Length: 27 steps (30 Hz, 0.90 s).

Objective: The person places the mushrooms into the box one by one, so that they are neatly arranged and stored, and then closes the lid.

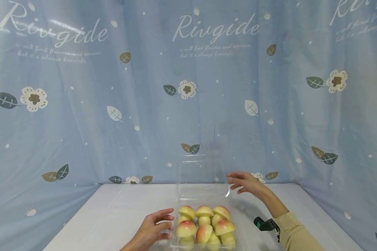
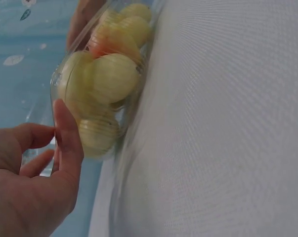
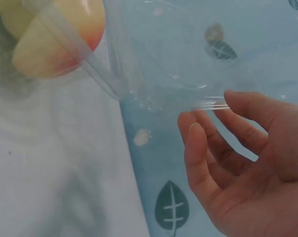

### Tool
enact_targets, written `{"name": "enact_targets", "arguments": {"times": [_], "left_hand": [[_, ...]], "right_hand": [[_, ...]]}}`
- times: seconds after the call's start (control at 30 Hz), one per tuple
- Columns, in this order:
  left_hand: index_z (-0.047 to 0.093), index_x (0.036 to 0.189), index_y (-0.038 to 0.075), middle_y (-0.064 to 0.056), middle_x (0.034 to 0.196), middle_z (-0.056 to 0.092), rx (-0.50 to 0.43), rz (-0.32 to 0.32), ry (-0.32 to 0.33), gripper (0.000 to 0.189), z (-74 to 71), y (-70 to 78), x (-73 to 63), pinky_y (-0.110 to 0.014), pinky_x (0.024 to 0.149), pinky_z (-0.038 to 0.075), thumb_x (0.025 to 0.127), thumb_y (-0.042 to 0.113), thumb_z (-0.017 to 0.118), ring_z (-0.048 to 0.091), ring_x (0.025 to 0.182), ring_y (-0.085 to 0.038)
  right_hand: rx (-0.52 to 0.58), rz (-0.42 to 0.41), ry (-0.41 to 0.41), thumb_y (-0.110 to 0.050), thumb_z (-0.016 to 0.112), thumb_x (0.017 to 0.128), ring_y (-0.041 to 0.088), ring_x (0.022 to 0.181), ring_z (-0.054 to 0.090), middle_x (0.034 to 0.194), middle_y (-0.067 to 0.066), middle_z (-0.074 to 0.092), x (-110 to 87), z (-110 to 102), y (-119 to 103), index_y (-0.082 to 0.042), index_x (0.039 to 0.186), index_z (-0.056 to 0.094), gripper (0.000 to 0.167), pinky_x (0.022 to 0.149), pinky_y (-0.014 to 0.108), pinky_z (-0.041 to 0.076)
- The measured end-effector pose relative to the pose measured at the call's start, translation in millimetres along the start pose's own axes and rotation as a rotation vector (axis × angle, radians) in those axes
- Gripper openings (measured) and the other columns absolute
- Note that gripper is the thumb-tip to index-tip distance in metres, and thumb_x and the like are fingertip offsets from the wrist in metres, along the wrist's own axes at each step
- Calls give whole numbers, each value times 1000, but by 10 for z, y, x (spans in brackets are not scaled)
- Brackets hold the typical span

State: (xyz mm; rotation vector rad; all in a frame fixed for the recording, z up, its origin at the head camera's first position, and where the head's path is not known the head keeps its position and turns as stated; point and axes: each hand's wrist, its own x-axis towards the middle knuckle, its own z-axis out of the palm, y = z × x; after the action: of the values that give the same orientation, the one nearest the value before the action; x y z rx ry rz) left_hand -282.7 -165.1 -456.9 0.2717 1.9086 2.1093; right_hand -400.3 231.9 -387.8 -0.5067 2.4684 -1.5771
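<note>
A clear plastic clamshell box [image 1: 235,223] stands on the table, its lid [image 1: 202,191] raised at the back. Inside sit several yellow-green, mushroom-shaped pieces [image 1: 204,211] with a red blush. My left hand [image 1: 149,228] is at the left side of the box, fingers lightly bent and spread. Fingertips meet the box wall in the left wrist view, with the pieces [image 2: 114,79] showing through the plastic. At the right edge of the lid is my right hand [image 1: 248,183], its fingers loosely bent; in the right wrist view its fingertips lie right at the lid's edge [image 3: 210,105].
A white table [image 1: 128,205] lies under the box. Behind and to both sides hangs a blue curtain [image 1: 150,104] with leaves, flowers and lettering. A black device [image 1: 264,224] shows beside the right sleeve [image 1: 296,232].
</note>
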Motion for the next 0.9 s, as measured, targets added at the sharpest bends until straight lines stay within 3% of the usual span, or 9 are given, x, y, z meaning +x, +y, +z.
{"name": "enact_targets", "arguments": {"times": [0.3,0.67,0.9], "left_hand": [[30,151,-3,-10,125,55,-29,33,44,67,-23,-28,8,-30,83,58,94,9,63,58,99,-12],[22,151,-10,-26,143,44,-11,103,52,70,-35,-22,18,-24,91,55,94,4,60,57,112,-12],[25,151,-9,-24,145,44,1,76,49,70,-43,-6,6,-26,91,55,94,8,63,57,116,-13]], "right_hand": [[52,-83,-51,-28,52,103,33,111,65,129,23,58,-8,9,-118,-2,147,40,53,83,38,60],[109,-102,-65,-35,47,105,41,121,58,129,19,58,-99,28,-176,0,146,41,54,87,40,59],[142,-104,-72,-38,42,106,39,121,58,135,28,50,-203,38,-160,4,143,41,56,89,39,59]]}}
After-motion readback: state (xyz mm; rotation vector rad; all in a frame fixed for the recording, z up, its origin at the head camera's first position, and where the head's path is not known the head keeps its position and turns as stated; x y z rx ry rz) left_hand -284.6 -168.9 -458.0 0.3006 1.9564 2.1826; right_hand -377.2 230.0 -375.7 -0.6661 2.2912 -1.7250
